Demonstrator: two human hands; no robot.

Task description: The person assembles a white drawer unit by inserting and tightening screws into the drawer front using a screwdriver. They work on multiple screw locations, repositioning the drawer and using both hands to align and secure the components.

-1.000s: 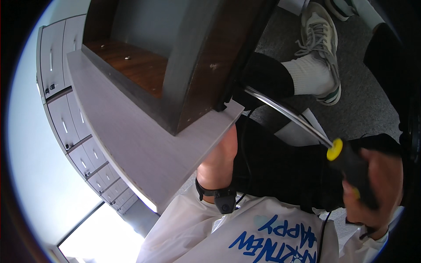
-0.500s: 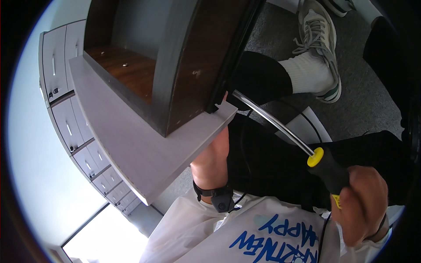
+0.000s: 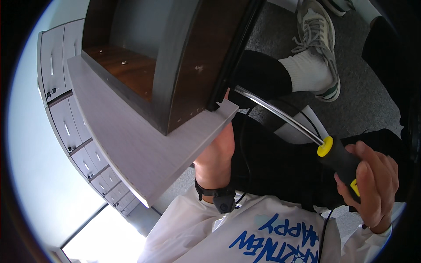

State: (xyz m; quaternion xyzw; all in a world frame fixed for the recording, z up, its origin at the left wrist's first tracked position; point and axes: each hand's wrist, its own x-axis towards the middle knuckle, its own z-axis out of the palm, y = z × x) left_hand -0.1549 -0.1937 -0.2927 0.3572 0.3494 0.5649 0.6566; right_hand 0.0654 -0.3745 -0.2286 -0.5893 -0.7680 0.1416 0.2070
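Observation:
My right hand (image 3: 370,184) is closed around the black and yellow handle of a screwdriver (image 3: 280,116). Its long metal shaft slants up and left, with the tip close to the corner of a pale wooden panel (image 3: 140,131). That panel is fixed across the end of a dark wooden drawer-like box (image 3: 197,65). Along the box's side runs a black rail (image 3: 232,57). My left hand (image 3: 219,147) reaches up behind the panel, which hides most of its fingers; a bit of finger shows beside the panel's corner. Two small screw heads (image 3: 124,62) show inside the box.
Grey cabinets (image 3: 68,122) with handles line the left side. Black-clad legs lie beneath the work, and a sneaker (image 3: 316,48) rests on the grey floor. White paper (image 3: 302,127) lies beyond the screwdriver. A thin black cable (image 3: 247,162) hangs near my left wrist.
My right hand has turned and shifted its grip on the screwdriver handle, moving slightly right, so more fingers show. The screwdriver tip, panel and left hand have barely moved.

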